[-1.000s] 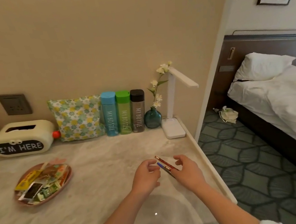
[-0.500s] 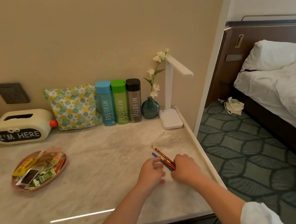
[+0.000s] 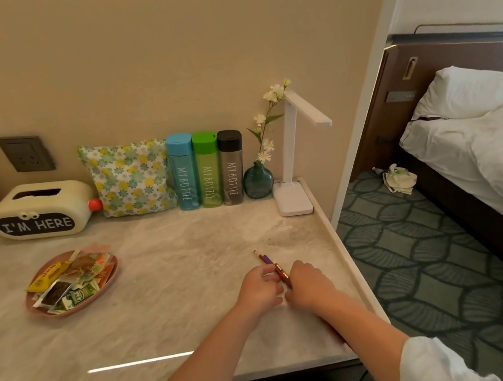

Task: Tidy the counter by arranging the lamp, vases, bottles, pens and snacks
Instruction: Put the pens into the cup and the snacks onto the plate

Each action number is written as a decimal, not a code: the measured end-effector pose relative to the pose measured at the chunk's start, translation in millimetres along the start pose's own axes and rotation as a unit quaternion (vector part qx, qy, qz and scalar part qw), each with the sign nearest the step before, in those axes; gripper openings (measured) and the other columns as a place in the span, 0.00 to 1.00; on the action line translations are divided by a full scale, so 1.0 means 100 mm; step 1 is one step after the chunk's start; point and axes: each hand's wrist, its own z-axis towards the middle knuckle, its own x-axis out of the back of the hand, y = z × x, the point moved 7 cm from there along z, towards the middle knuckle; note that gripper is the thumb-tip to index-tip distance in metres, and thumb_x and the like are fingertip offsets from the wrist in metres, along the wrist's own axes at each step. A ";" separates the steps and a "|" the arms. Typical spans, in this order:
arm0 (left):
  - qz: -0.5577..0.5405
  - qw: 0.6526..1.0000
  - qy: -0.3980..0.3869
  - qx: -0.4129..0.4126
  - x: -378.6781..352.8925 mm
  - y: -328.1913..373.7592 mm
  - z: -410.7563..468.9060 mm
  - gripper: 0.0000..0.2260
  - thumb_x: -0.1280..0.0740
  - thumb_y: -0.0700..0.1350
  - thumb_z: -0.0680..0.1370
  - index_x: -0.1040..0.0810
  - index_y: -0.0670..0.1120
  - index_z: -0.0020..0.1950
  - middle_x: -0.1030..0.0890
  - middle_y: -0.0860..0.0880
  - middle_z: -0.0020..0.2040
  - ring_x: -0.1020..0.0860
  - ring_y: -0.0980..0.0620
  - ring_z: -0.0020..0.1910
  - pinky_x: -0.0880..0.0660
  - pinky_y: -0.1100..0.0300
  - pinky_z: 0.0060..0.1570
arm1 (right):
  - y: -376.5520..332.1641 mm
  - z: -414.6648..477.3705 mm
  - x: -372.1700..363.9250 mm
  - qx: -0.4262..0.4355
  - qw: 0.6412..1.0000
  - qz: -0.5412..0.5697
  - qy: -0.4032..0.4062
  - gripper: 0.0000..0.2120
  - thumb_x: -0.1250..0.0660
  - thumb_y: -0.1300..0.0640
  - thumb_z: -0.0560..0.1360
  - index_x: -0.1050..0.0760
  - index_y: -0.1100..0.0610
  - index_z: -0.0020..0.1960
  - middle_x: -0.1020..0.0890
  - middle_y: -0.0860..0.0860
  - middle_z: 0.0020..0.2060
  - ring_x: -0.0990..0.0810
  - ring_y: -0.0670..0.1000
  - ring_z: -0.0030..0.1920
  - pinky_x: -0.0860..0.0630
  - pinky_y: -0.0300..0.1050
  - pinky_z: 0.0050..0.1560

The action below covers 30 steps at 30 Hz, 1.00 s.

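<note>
Marble counter runs along a beige wall, with a bed off to the right beyond its edge. Along the far wall we have a tidy row: a floral pouch, then the blue bottle, green bottle and grey bottle standing upright and touching side by side, a small teal vase with a flower stem just right of them, and the white lamp in the far right corner. A tissue box sits further left. On the near left, the snacks are piled in a pink dish.

We are on the pens now. Our left hand and right hand are close together near the right edge of the counter, fingers curled in around a small bundle of pens that points away and to the left. The right hand pinches the near end of the bundle, and the left hand's fingertips touch it from the side. We cannot tell how many pens there are, nor whether their far tips rest on the marble.

We judge the rest already arranged, so the next move calls for squaring the pens up so they lie parallel with ends level, then setting them down gently without letting them roll.
</note>
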 end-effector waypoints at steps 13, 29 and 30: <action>-0.018 1.000 -0.002 0.015 0.12 -0.07 -0.01 0.14 0.41 0.35 0.79 0.28 0.44 0.64 0.20 0.47 0.46 0.24 0.53 0.36 0.25 0.63 0.35 | -0.22 -0.15 -0.08 0.078 0.989 -0.105 0.070 0.17 0.42 0.61 0.79 0.37 0.61 0.66 0.30 0.57 0.62 0.26 0.56 0.60 0.26 0.47 0.51; -0.059 0.979 0.167 -0.103 1.48 0.55 -0.29 0.08 0.41 0.43 0.82 0.24 0.42 0.53 0.19 0.44 0.45 0.21 0.49 0.41 0.22 0.47 0.53 | -1.69 -0.13 0.17 0.100 0.835 0.520 -0.149 0.08 0.44 0.60 0.81 0.26 0.59 0.48 0.29 0.53 0.32 0.35 0.46 0.25 0.41 0.38 0.22; -0.068 0.976 0.178 -0.108 1.59 0.61 -0.32 0.08 0.41 0.44 0.82 0.24 0.42 0.51 0.20 0.46 0.42 0.22 0.51 0.39 0.22 0.49 0.52 | -1.80 -0.14 0.16 0.106 0.826 0.529 -0.163 0.08 0.43 0.59 0.81 0.27 0.59 0.48 0.28 0.52 0.33 0.35 0.46 0.25 0.42 0.37 0.22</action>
